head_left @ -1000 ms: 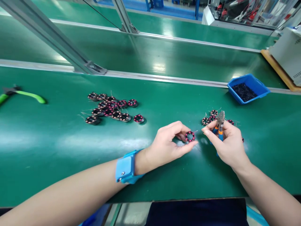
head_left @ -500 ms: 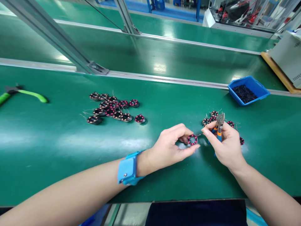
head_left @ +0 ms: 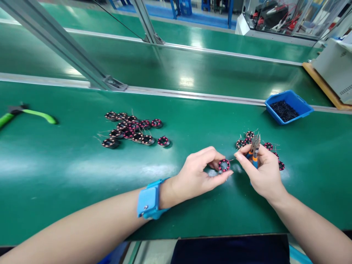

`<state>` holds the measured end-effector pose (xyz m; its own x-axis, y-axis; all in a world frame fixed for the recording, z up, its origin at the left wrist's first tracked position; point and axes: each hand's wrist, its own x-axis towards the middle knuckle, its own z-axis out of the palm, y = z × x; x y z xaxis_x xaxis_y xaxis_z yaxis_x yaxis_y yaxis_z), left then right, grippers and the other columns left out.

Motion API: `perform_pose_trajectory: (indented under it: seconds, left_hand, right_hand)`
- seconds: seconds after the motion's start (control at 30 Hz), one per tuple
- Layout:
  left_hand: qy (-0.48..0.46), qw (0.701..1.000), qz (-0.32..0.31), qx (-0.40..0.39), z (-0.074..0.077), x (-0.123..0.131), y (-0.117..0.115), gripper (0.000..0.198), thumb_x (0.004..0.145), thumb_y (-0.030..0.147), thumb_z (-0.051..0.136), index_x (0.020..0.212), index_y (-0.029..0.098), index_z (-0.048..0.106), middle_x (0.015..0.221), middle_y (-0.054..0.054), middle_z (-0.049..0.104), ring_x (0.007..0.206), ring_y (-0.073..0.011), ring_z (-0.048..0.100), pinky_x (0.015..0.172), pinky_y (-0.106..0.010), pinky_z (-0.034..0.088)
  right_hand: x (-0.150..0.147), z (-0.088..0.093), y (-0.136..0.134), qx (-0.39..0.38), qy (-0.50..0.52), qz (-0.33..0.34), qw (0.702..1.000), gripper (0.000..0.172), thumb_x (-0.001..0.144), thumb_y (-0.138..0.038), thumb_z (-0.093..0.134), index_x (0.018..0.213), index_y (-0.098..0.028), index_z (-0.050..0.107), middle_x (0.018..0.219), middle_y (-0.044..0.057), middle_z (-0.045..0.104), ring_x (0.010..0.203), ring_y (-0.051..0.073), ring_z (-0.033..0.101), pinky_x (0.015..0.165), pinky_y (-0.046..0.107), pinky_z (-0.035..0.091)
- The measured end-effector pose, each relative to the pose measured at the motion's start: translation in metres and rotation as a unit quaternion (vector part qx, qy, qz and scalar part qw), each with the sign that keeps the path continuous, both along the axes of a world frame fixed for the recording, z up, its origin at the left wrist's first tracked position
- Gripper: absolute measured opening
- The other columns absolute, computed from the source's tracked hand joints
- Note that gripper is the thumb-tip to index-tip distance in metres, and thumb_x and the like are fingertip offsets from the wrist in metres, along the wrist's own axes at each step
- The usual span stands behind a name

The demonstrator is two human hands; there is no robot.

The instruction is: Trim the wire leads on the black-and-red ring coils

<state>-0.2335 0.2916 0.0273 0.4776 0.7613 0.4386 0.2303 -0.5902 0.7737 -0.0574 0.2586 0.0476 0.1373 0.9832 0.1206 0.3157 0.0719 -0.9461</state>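
Note:
My left hand (head_left: 202, 170), with a blue band on its wrist, holds a small round coil (head_left: 224, 165) with pink and black segments between thumb and fingers. A thin wire sticks out of the coil toward my right hand (head_left: 261, 168). That hand is closed round pliers (head_left: 255, 150) with blue and orange handles, jaws pointing up; its thumb and index finger pinch near the wire's end. Behind and beside it lie several similar coils (head_left: 268, 146). Another cluster of coils (head_left: 134, 126) with loose wires sits left of centre, one pink coil (head_left: 163, 141) slightly apart.
A blue bin (head_left: 302, 106) of small black pieces stands at the back right. Green-handled cutters (head_left: 40, 115) lie at the far left. A metal rail (head_left: 192, 95) runs along the table's back, with a slanted metal post (head_left: 63, 47). A grey box (head_left: 334, 69) stands at the right.
The camera view has shifted slightly. Both hands keep nearly the same pose, with the coil and the pliers still held.

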Motion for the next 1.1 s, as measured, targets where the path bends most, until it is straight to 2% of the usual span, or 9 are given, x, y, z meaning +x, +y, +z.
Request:
perform_pose_trajectory:
  seconds: [0.27,0.4,0.5,0.6,0.73,0.83,1.0,1.1]
  left_hand:
    - [0.007,1.0,0.0,0.014,0.0,0.0,0.0,0.015,0.075,0.022,0.072,0.083,0.014,0.061,0.068,-0.002,0.061,0.059,-0.0103,0.056,0.055,-0.022,0.047]
    - [-0.002,1.0,-0.001,0.028,-0.001,0.001,-0.001,0.015,0.075,0.022,0.072,0.082,0.015,0.061,0.067,-0.001,0.061,0.058,-0.01,0.056,0.054,-0.021,0.046]
    - [-0.005,0.999,-0.004,0.037,0.0,0.001,-0.001,0.015,0.075,0.022,0.072,0.082,0.014,0.06,0.066,-0.001,0.061,0.059,-0.0098,0.056,0.054,-0.021,0.046]
    - [-0.006,0.999,-0.009,0.04,0.0,0.0,-0.001,0.016,0.076,0.022,0.072,0.084,0.014,0.061,0.067,-0.001,0.061,0.06,-0.0099,0.056,0.055,-0.021,0.046]
    - [-0.004,0.999,-0.018,0.05,-0.002,-0.002,-0.001,0.018,0.075,0.022,0.072,0.087,0.013,0.062,0.068,-0.001,0.061,0.061,-0.0104,0.056,0.055,-0.021,0.046]
    - [-0.005,0.998,-0.032,0.059,-0.003,-0.003,-0.001,0.019,0.076,0.021,0.072,0.089,0.011,0.062,0.07,-0.003,0.062,0.062,-0.0109,0.056,0.056,-0.021,0.046]
    - [-0.007,0.997,-0.035,0.065,-0.004,-0.003,-0.002,0.02,0.076,0.021,0.072,0.088,0.01,0.061,0.07,-0.004,0.061,0.062,-0.0109,0.056,0.055,-0.021,0.045]
    - [-0.008,0.997,-0.041,0.066,-0.003,-0.003,-0.002,0.02,0.077,0.021,0.072,0.089,0.01,0.06,0.071,-0.004,0.061,0.062,-0.0109,0.055,0.055,-0.021,0.045]
  right_hand:
    - [-0.002,0.0,-0.002,0.007,-0.014,0.01,1.0,0.006,0.081,-0.02,0.063,0.079,-0.02,0.058,0.074,0.0,0.062,0.067,0.013,0.058,0.066,0.026,0.049]
    - [-0.001,0.001,-0.004,0.009,-0.032,0.043,0.999,0.008,0.081,-0.022,0.063,0.078,-0.02,0.056,0.07,-0.001,0.06,0.065,0.013,0.057,0.064,0.026,0.048]
    - [0.002,0.002,-0.007,0.008,-0.057,0.074,0.996,0.007,0.082,-0.023,0.063,0.086,-0.02,0.059,0.079,0.002,0.064,0.069,0.015,0.06,0.067,0.028,0.049]
    - [0.005,0.001,-0.009,0.036,-0.095,0.091,0.991,0.008,0.083,-0.017,0.061,0.09,-0.02,0.058,0.086,0.003,0.066,0.073,0.015,0.061,0.07,0.03,0.049]
    - [0.005,-0.002,-0.011,0.08,-0.13,0.098,0.983,0.009,0.083,-0.011,0.057,0.08,-0.019,0.055,0.076,0.001,0.061,0.069,0.014,0.057,0.066,0.028,0.046]
    - [0.004,-0.002,-0.011,0.092,-0.149,0.106,0.979,0.009,0.083,-0.01,0.058,0.08,-0.019,0.056,0.073,0.0,0.058,0.065,0.013,0.054,0.062,0.027,0.044]
    - [0.007,0.001,-0.012,0.135,-0.156,0.112,0.972,0.012,0.082,-0.006,0.059,0.084,-0.018,0.057,0.082,0.002,0.062,0.074,0.013,0.058,0.068,0.026,0.046]
    - [0.009,0.002,-0.011,0.147,-0.171,0.126,0.966,0.017,0.081,-0.002,0.057,0.085,-0.018,0.057,0.08,0.002,0.062,0.073,0.013,0.058,0.068,0.027,0.046]
